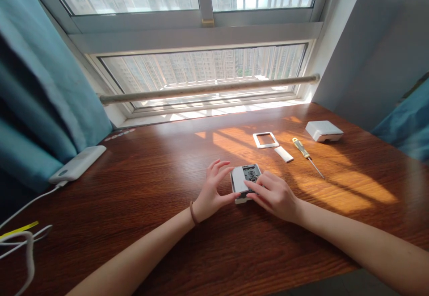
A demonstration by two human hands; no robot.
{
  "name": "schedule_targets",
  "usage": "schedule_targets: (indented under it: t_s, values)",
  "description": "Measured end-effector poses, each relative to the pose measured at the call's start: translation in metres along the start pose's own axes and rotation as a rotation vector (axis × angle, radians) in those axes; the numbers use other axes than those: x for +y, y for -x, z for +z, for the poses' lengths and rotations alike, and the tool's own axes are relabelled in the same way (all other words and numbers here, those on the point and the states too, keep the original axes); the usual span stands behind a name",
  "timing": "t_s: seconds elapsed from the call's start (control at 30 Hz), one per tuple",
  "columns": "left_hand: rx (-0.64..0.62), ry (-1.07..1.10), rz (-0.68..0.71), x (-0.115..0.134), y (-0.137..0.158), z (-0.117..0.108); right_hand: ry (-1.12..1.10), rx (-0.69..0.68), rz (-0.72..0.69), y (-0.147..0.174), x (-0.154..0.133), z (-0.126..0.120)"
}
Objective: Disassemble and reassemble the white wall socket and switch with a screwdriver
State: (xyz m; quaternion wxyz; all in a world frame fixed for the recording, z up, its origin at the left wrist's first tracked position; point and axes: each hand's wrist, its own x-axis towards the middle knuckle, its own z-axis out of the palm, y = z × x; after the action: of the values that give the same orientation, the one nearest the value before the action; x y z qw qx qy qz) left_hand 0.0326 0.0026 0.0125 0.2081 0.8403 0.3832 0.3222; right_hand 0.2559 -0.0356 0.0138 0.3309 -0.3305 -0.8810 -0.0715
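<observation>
Through the head camera, I have both hands at a small square device (239,180) on the brown wooden table (150,166), just about in the middle of my view. A white panel covers its left half, and dark inner parts show on the right. My left hand (214,189), with a brown band (192,213) round the wrist, comes in from the left: its thumb and fingers are spread wide, reaching to the device's left side, though I cannot tell whether they grip it. My right hand (275,194) is partly curled over the right side, its index finger touching the white panel near its right edge; I cannot tell whether its other fingers have hold of anything. Beyond the right hand I see a square white frame (268,145), a white strip (283,154) just beside it, then a screwdriver (301,148) lying aslant, and a white box (324,131) farther right. Well off to my left, a white rounded device (78,164) with a cable (30,203) plugged into it lies by the blue curtain (50,77). Sunlight falls through the barred window (208,66) onto the tabletop.
</observation>
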Motion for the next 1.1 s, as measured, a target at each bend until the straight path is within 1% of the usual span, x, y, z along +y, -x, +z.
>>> schedule_targets:
  t_s: [0.2, 0.4, 0.57, 0.77, 1.1]
  values:
    - [-0.025, -0.017, -0.019, -0.0016, -0.0006, 0.0033, 0.020, -0.035, -0.018, -0.0003, -0.0011, 0.0035]
    - [-0.050, -0.003, -0.002, -0.0015, -0.0011, 0.0033, 0.038, -0.070, -0.022, 0.0000, -0.0027, 0.0035]
    - [-0.072, 0.021, 0.006, 0.0013, -0.0008, 0.0039, 0.034, -0.057, -0.024, -0.0012, -0.0028, 0.0039]
    - [-0.070, 0.050, 0.017, -0.0011, 0.0002, 0.0054, 0.001, -0.030, -0.012, -0.0009, -0.0022, 0.0032]
    - [-0.086, 0.080, 0.011, -0.0009, -0.0011, 0.0057, -0.015, -0.057, 0.006, -0.0006, -0.0022, 0.0032]
